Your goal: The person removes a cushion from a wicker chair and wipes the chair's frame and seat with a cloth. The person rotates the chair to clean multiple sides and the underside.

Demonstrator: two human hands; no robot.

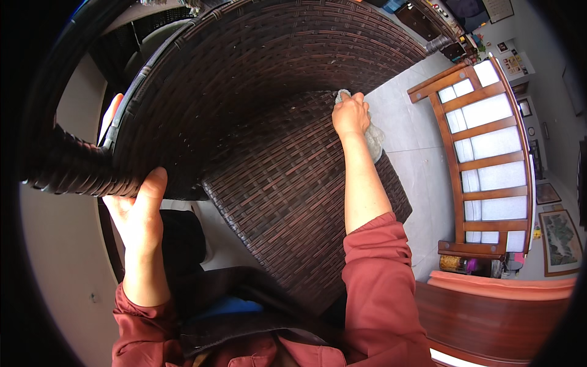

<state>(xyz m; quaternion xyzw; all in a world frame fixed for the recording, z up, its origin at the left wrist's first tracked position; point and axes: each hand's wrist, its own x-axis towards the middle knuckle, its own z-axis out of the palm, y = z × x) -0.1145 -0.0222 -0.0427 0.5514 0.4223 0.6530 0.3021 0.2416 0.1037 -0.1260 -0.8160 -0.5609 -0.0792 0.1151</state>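
Observation:
A dark brown woven wicker chair fills the middle of the view, its seat before me and its curved backrest rising beyond. My left hand grips the wrapped edge of the wicker frame at the left, thumb on the near side and fingers partly hidden behind it. With my right hand I hold a crumpled pale grey-green cloth against the seat's far right corner, where it meets the backrest. Part of the cloth hangs down beside my wrist. Small light specks show on the backrest's weave.
Grey floor tiles lie right of the chair. A wooden slatted bench with pale cushions stands further right. At the lower right is a reddish-brown wooden table with an orange cloth along its edge. A jar stands near the bench.

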